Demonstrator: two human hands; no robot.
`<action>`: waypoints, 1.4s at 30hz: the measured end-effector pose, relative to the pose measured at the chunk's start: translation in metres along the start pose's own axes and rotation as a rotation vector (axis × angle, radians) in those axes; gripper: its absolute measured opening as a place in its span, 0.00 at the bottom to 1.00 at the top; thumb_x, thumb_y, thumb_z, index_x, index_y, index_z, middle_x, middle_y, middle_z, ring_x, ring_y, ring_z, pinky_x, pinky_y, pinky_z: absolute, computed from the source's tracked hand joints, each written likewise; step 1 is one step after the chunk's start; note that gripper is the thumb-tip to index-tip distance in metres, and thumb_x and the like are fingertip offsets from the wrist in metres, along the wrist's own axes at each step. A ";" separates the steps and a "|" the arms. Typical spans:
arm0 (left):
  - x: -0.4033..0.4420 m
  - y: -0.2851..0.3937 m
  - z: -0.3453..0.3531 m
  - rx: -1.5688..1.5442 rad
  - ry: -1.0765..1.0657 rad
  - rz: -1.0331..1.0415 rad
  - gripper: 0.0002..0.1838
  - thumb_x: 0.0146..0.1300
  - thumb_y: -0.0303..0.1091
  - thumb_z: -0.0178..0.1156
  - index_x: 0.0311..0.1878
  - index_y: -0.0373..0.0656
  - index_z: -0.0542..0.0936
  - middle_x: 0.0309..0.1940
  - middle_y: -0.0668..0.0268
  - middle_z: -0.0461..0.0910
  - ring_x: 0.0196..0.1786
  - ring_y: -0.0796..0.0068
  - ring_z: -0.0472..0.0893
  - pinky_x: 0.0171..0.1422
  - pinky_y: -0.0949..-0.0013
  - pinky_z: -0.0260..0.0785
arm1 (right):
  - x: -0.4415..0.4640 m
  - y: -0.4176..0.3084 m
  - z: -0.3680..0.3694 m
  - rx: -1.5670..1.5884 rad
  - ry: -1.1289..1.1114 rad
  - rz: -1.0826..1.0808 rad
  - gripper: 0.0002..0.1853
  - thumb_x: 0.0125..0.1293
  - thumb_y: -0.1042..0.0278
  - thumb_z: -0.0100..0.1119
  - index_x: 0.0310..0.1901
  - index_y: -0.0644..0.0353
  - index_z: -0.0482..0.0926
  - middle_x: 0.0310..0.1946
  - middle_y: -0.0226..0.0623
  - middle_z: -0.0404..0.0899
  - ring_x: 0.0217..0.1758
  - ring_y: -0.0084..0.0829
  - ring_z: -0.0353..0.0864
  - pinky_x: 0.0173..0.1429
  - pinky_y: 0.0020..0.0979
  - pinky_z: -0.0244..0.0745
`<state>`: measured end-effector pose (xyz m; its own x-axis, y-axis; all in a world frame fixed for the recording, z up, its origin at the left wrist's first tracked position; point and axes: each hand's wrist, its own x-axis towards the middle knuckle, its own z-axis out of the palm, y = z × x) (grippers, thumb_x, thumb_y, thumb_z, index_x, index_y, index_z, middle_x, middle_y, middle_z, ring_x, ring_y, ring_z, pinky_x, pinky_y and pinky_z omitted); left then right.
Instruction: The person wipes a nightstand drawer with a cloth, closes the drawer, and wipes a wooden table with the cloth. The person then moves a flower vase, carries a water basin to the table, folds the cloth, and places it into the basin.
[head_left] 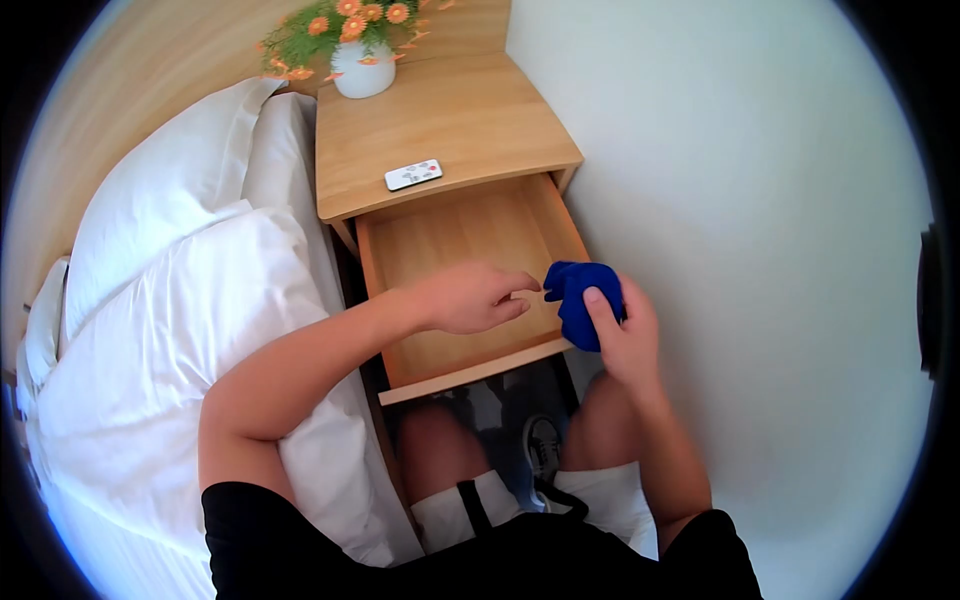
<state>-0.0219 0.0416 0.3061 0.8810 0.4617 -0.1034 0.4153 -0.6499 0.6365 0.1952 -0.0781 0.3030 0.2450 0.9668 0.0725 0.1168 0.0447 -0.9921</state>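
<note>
A bundled dark blue cloth point(588, 308) is in my right hand point(634, 335), with the thumb pressed on its front, above the drawer's right front corner. My left hand point(482, 298) is over the open drawer point(450, 235), just left of the cloth. Its index finger points toward the cloth and a small gap separates them. The other fingers of that hand are curled loosely, and nothing shows in them. The drawer is pulled out of a wooden nightstand point(440, 115).
On the nightstand are a white remote point(413, 175) and a white vase point(363, 70) with orange flowers point(350, 25). A bed with white bedding point(190, 370) and a pillow point(165, 190) stands at the left. A pale wall point(760, 250) rises at the right. My knees are below the drawer.
</note>
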 end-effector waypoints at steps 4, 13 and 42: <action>-0.009 0.022 0.006 0.081 0.005 -0.069 0.18 0.77 0.41 0.51 0.63 0.44 0.77 0.46 0.53 0.86 0.48 0.48 0.84 0.53 0.49 0.76 | -0.034 0.032 -0.014 -0.399 0.269 -0.377 0.14 0.71 0.67 0.64 0.54 0.65 0.82 0.46 0.48 0.84 0.51 0.44 0.83 0.60 0.41 0.75; -0.052 0.027 0.013 0.391 -0.087 -0.172 0.17 0.74 0.40 0.53 0.58 0.44 0.80 0.47 0.56 0.86 0.51 0.51 0.84 0.56 0.51 0.76 | -0.018 0.076 -0.026 -0.927 0.057 -0.460 0.18 0.69 0.60 0.65 0.53 0.63 0.80 0.53 0.48 0.79 0.62 0.54 0.74 0.72 0.58 0.63; -0.056 -0.006 0.025 0.190 0.216 -0.141 0.16 0.71 0.30 0.52 0.58 0.40 0.82 0.49 0.51 0.85 0.53 0.50 0.83 0.59 0.55 0.75 | -0.059 0.122 0.043 -0.571 0.400 -0.340 0.27 0.64 0.79 0.66 0.65 0.57 0.75 0.76 0.54 0.57 0.79 0.60 0.59 0.81 0.52 0.53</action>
<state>-0.0685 0.0049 0.2891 0.7518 0.6594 -0.0024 0.5823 -0.6622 0.4716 0.1539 -0.1186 0.1738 0.4230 0.7540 0.5026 0.6992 0.0812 -0.7103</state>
